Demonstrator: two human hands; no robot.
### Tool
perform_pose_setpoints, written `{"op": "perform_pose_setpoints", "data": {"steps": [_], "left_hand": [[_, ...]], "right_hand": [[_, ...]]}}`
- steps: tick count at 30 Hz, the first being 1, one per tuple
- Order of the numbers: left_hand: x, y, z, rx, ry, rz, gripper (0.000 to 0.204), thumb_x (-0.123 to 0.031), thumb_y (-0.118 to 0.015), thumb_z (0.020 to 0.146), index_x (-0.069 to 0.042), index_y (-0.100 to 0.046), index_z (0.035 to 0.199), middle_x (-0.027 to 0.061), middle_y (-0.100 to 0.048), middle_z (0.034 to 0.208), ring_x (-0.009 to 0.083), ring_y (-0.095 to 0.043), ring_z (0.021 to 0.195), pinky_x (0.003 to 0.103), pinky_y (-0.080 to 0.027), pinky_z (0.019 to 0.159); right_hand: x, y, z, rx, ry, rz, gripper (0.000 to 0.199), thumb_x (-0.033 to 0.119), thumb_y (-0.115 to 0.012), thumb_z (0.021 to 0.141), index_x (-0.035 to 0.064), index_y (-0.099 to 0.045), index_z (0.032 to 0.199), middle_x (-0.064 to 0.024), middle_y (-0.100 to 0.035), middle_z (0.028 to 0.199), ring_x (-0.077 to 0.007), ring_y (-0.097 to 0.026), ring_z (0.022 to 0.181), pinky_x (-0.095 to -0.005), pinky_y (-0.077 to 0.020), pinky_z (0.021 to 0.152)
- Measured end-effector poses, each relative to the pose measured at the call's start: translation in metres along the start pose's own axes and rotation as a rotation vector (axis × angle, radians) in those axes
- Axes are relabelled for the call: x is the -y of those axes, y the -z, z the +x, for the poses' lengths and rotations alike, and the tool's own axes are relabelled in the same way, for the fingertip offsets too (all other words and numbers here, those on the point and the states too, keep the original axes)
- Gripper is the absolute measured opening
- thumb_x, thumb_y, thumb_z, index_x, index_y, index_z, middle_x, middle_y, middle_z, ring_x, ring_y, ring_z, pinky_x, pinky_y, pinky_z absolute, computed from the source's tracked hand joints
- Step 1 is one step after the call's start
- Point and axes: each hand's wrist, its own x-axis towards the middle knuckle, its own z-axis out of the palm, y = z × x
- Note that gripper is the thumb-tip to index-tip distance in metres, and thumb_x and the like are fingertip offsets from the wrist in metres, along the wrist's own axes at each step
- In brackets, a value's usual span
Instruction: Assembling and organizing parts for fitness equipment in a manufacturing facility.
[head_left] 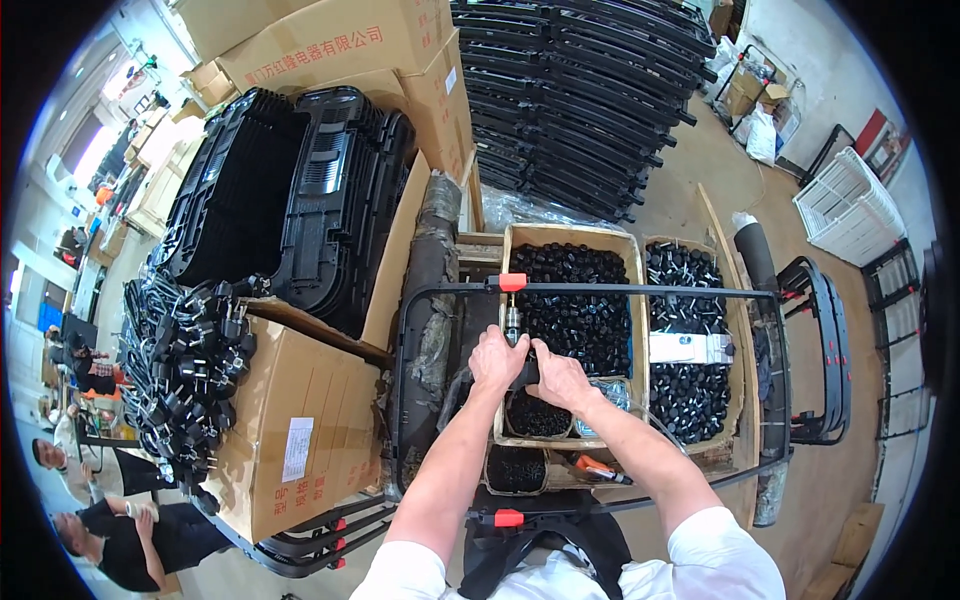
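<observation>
Forearms stretched forward, left hand and right hand close together, grip of both wrapped around a power drill

A black rectangular frame spans the parts tray, its far bar near the tray's far edge. A dark driver points toward that bar's red fitting.

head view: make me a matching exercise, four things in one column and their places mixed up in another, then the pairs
Things
1. far red clip
2. cabled plugs
3. flat white item
4. drill

Places
a. lying on black-headed parts
b. at the left hand and right hand
c. on the far bar of the black frame
d. heaped at the picture's left

Pairs: 1-c, 2-d, 3-a, 4-b
</observation>
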Motion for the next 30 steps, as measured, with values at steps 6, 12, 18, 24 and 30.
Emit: {"op": "perform_pose_setpoints", "data": {"steps": [6,12,18,24,30], "left_hand": [[-0.001,-0.003,0.010,-0.015,0.001,0.003,0.060,-0.053,-0.076,0.088,0.002,-0.064,0.106,0.0284,-0.073,0.107,0.0472,-0.073,0.101,0.056,-0.058,0.089],[0.006,0.006,0.012,-0.020,0.039,0.031,0.064,-0.058,-0.077,0.086,0.000,-0.066,0.111,0.0256,-0.074,0.109,0.0432,-0.075,0.100,0.053,-0.061,0.087],[0.003,0.003,0.004,0.027,0.040,-0.010,0.066,-0.056,-0.076,0.087,0.000,-0.061,0.119,0.0265,-0.072,0.115,0.0439,-0.074,0.106,0.053,-0.060,0.091],[0.005,0.008,-0.005,0.031,0.027,-0.056,0.063,-0.053,-0.076,0.089,0.002,-0.061,0.117,0.0274,-0.071,0.115,0.0455,-0.073,0.106,0.055,-0.060,0.092],[0.007,0.008,-0.012,-0.006,0.041,-0.101,0.063,-0.052,-0.077,0.088,0.003,-0.064,0.116,0.0287,-0.071,0.117,0.0458,-0.072,0.108,0.055,-0.059,0.094]], "right_hand": [[0.002,0.008,0.007,0.053,-0.035,-0.017,0.097,0.024,-0.088,0.076,-0.0046,-0.035,0.151,-0.0317,-0.071,0.119,-0.0474,-0.072,0.104,-0.0510,-0.0601,0.091],[0.011,-0.003,0.012,0.023,0.064,-0.006,0.067,0.018,-0.083,0.077,0.0042,-0.055,0.136,-0.0181,-0.061,0.131,-0.0413,-0.064,0.120,-0.0500,-0.0578,0.093],[0.016,-0.004,0.000,-0.005,0.048,0.057,0.067,0.016,-0.081,0.078,0.0063,-0.055,0.139,-0.0171,-0.055,0.143,-0.0413,-0.062,0.125,-0.0492,-0.0555,0.101],[0.018,-0.007,-0.006,0.012,0.064,-0.010,0.068,0.009,-0.085,0.074,0.0041,-0.056,0.135,-0.0164,-0.056,0.137,-0.0409,-0.063,0.121,-0.0492,-0.0566,0.097],[0.023,-0.004,-0.010,-0.005,0.075,-0.029,0.067,0.010,-0.087,0.073,0.0035,-0.056,0.133,-0.0169,-0.057,0.135,-0.0410,-0.065,0.119,-0.0490,-0.0572,0.096]]}}
